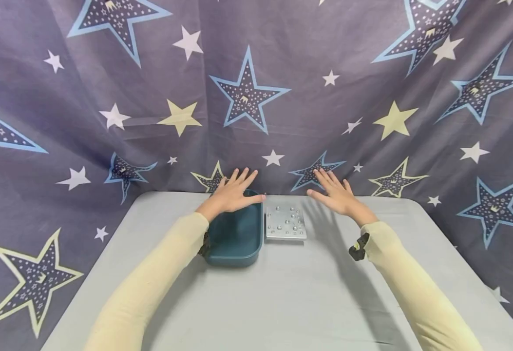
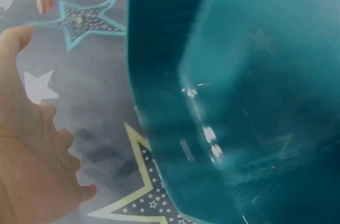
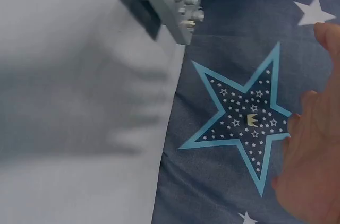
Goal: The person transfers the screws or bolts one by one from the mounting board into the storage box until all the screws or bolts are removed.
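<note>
A dark teal plastic bin [image 1: 234, 261] stands on the table, its open side up; it fills the right of the left wrist view. Over the bin's far part my left hand [image 1: 232, 195] hovers with fingers spread, holding nothing. Beside the bin lies a silver metal plate [image 1: 284, 223] with several small studs on top. My right hand [image 1: 336, 196] is spread in the air to the right of the plate, apart from it and holding nothing. In the right wrist view the plate [image 3: 175, 1] shows only at the top.
The bin and plate stand on a pale grey table [image 1: 282, 302] with rounded far corners. Behind it hangs a purple-grey curtain [image 1: 300, 112] patterned with stars. Dark wrist straps [image 1: 359, 247] sit at the cuffs of the cream sleeves [image 1: 409, 278].
</note>
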Available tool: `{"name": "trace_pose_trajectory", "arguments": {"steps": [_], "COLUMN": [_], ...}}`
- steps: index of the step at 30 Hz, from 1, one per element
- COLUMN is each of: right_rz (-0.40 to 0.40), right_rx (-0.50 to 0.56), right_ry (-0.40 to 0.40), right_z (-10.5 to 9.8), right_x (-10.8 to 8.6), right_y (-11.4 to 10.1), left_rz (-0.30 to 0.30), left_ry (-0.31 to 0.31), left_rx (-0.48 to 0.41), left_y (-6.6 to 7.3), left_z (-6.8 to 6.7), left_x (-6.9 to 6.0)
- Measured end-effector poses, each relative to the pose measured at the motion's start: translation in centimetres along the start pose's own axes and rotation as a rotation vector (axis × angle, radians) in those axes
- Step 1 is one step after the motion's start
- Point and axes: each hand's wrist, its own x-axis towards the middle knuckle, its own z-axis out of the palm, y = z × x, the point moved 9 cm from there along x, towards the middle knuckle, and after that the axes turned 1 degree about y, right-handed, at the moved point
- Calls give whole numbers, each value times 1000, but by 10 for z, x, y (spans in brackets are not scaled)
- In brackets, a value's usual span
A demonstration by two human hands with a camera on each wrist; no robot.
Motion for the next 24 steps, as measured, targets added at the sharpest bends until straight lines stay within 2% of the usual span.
{"name": "trace_pose_trajectory", "arguments": {"steps": [3, 8, 13, 15, 20, 24], "right_rz": [6, 14, -8, -31, -104, -166], "right_rx": [64, 189, 258, 288, 333, 253], "right_ry": [5, 37, 71, 98, 154, 179], "right_z": [-4, -19, -39, -49, -69, -76], "right_x": [2, 1, -4, -7, -12, -11], "right_y": [1, -2, -11, -18, -36, -50], "left_rz": [-20, -52, -90, -130, -293, -406], "left_ry": [10, 22, -1, -13, -9, -17], "left_rx": [-56, -205, -419, -532, -754, -906], "left_y": [-5, -19, -35, -45, -80, -104], "left_z": [-8, -22, -30, -33, -30, -18], "left_x": [-2, -6, -17, -23, -35, -44]}}
